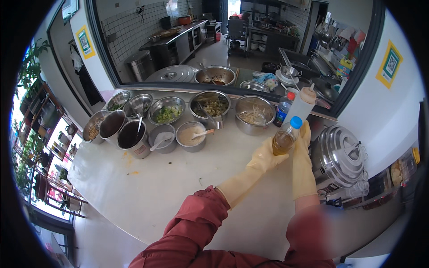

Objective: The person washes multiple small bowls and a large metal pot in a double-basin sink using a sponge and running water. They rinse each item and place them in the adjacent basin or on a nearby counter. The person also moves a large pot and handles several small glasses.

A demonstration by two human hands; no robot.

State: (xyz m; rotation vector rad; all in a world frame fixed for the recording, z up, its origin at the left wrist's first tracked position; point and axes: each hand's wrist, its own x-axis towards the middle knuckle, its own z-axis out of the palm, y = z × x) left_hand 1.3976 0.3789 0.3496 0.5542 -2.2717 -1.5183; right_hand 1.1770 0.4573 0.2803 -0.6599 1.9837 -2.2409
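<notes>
Both my hands wear pale yellow rubber gloves at the right part of the counter. My left hand (268,155) is closed around the lower part of a clear plastic bottle (282,142) with a blue cap and brown-yellow liquid. Just right of that bottle is my right hand (302,140), its fingers raised beside a large translucent squeeze bottle (299,106); whether it grips anything is hard to tell. A red-capped bottle (283,109) with a blue label stands behind. Left of it is a steel bowl of pale shreds (255,114).
Steel bowls of chopped greens (166,111) and pickled vegetables (209,104), a pot of dark sauce (132,136) and seasoning pots with spoons (191,136) line the counter's back left. A large lidded steel container (338,157) stands at the right. Behind is a framed opening to a kitchen.
</notes>
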